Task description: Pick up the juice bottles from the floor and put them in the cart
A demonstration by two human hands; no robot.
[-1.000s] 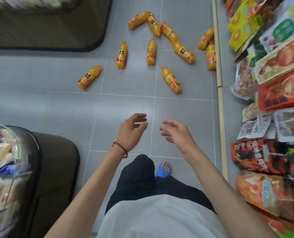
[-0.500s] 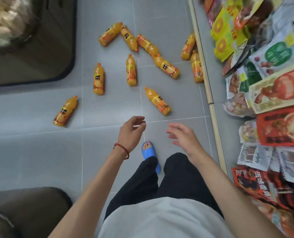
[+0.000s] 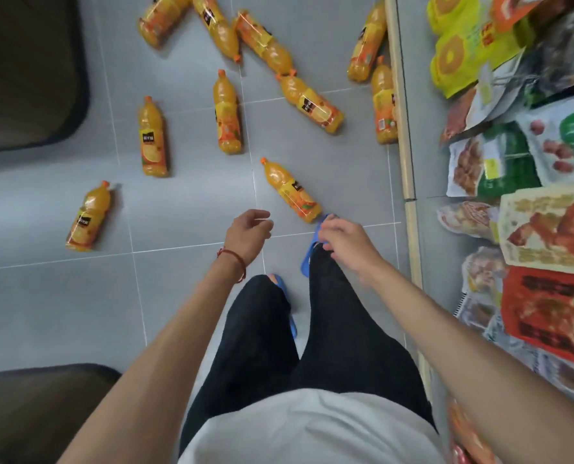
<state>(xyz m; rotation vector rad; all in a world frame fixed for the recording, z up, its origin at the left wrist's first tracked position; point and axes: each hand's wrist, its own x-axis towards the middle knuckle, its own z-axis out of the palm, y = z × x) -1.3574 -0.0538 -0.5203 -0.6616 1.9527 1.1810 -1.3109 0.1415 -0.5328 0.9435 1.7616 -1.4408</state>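
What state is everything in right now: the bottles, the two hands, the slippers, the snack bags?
Ten orange plastic juice bottles: lying on their sides on the grey tiled floor, none picked up.
Nearest orange juice bottle: capped, lying flat, untouched.
Left hand: empty, fingers loosely curled.
Right hand: empty, fingers relaxed.
Blue rubber slippers: being worn.
Colourful snack bags: lying on the shelf, blurred.

Just a white tee [image 3: 305, 426], black trousers [image 3: 255, 329], blue slides [image 3: 306, 262] and a thin red string bracelet [image 3: 235, 259], bare forearms.
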